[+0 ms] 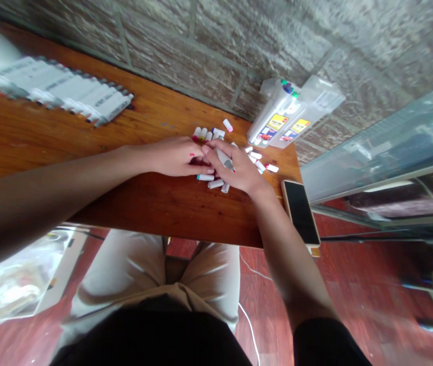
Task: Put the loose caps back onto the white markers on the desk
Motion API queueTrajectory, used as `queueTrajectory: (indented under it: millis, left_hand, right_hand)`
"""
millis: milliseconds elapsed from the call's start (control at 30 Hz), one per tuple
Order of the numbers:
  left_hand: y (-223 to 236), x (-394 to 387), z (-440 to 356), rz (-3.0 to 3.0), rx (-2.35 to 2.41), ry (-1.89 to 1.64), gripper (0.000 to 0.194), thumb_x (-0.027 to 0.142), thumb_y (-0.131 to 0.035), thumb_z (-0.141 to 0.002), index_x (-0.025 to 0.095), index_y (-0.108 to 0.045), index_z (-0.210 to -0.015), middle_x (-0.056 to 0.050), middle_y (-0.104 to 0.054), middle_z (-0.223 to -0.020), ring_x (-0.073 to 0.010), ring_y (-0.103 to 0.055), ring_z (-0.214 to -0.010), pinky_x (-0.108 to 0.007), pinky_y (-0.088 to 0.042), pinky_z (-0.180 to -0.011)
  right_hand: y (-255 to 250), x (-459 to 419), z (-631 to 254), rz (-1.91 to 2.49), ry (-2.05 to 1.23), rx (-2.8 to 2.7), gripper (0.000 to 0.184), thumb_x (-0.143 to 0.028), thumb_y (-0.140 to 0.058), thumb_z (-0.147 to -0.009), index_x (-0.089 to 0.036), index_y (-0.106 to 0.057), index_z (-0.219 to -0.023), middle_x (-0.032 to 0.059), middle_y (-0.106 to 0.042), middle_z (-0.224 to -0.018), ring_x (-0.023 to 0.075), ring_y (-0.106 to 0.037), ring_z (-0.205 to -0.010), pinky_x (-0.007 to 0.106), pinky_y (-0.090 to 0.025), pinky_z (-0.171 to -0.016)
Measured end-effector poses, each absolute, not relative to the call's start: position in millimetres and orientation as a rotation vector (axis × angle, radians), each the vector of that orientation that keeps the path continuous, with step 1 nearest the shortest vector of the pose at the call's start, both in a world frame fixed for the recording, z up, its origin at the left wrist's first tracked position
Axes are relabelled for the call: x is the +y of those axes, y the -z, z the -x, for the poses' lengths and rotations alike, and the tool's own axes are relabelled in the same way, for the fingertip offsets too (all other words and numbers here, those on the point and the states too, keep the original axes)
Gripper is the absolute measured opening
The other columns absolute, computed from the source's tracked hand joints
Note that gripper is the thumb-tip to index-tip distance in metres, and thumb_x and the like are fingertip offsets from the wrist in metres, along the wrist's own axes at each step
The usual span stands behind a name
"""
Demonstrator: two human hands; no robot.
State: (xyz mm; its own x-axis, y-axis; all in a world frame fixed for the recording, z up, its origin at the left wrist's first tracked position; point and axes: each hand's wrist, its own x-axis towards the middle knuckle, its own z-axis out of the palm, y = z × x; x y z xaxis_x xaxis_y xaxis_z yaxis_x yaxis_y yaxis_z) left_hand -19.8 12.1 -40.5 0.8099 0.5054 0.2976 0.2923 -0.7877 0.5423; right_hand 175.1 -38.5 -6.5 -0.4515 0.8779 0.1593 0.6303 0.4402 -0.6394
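My right hand [239, 165] is closed around a white marker [224, 158] with a grey end, held low over a pile of loose marker caps. My left hand [176, 156] meets it over the pile, its fingers bent and partly hidden behind my right hand; what they pinch, if anything, does not show. A small red mark is on the back of my left hand. White caps [215, 184] with coloured ends lie around both hands, one with a teal end [205, 177] just below my left thumb. A pink-ended cap [227, 125] lies apart, farther back.
A long row of white markers [87, 96] lies at the back left of the wooden table [155, 203]. Two clear plastic cases [277, 114], one with markers inside, stand against the brick wall. A phone [301, 212] rests at the right edge, near a glass panel [384, 137].
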Motion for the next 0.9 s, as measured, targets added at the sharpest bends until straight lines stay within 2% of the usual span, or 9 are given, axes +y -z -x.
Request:
queueTrajectory:
  millis: [233,433,600,733,900]
  left_hand:
    - [34.8,5.1,20.6,-2.654,0.694,-0.434,0.039,0.052,-0.055,-0.095,0.018,-0.074,-0.088,0.0,-0.07,-0.082,-0.0123,-0.061,-0.073,-0.025,-0.043,-0.074]
    - [36.3,4.5,22.2,-2.637,0.703,-0.407,0.037,0.052,-0.057,-0.094,0.019,-0.073,-0.093,-0.002,-0.071,-0.087,-0.0141,-0.062,-0.08,-0.028,-0.046,-0.081]
    - [37.8,5.7,21.8,-2.51,0.683,-0.461,0.034,0.051,-0.061,-0.092,0.019,-0.073,-0.093,0.0,-0.07,-0.087,-0.0172,-0.066,-0.094,-0.03,-0.047,-0.09]
    - [35.4,3.5,21.1,-2.486,0.708,-0.444,0.032,0.048,-0.064,-0.091,0.018,-0.073,-0.093,-0.003,-0.073,-0.091,-0.0184,-0.066,-0.095,-0.03,-0.047,-0.091]
    - [35.4,2.6,21.3,-2.493,0.707,-0.447,0.036,0.051,-0.06,-0.093,0.017,-0.073,-0.091,-0.002,-0.072,-0.089,-0.0184,-0.065,-0.098,-0.03,-0.048,-0.091]
  right_hand:
    - [4.2,-40.8,-175.0,1.227,-0.729,-2.227,0.037,-0.052,-0.043,-0.102,-0.022,-0.064,-0.094,0.0013,-0.069,-0.087,0.0156,-0.063,-0.083,0.029,-0.049,-0.081]
    - [2.7,-42.0,-174.9,1.237,-0.723,-2.229,0.042,-0.057,-0.042,-0.101,-0.023,-0.064,-0.092,0.002,-0.069,-0.086,0.0179,-0.064,-0.087,0.031,-0.05,-0.081]
    - [2.6,-42.8,-175.5,1.26,-0.69,-2.242,0.043,-0.058,-0.041,-0.101,-0.023,-0.064,-0.09,0.0028,-0.07,-0.087,0.0182,-0.065,-0.086,0.031,-0.05,-0.082]
    - [3.2,-41.9,-175.9,1.271,-0.659,-2.26,0.043,-0.06,-0.041,-0.1,-0.025,-0.063,-0.089,0.0031,-0.07,-0.086,0.0185,-0.065,-0.088,0.03,-0.05,-0.077]
    - [5.7,-39.6,-178.2,1.205,-0.649,-2.247,0.047,-0.064,-0.043,-0.098,-0.024,-0.062,-0.084,0.0031,-0.072,-0.081,0.0149,-0.065,-0.08,0.027,-0.048,-0.072]
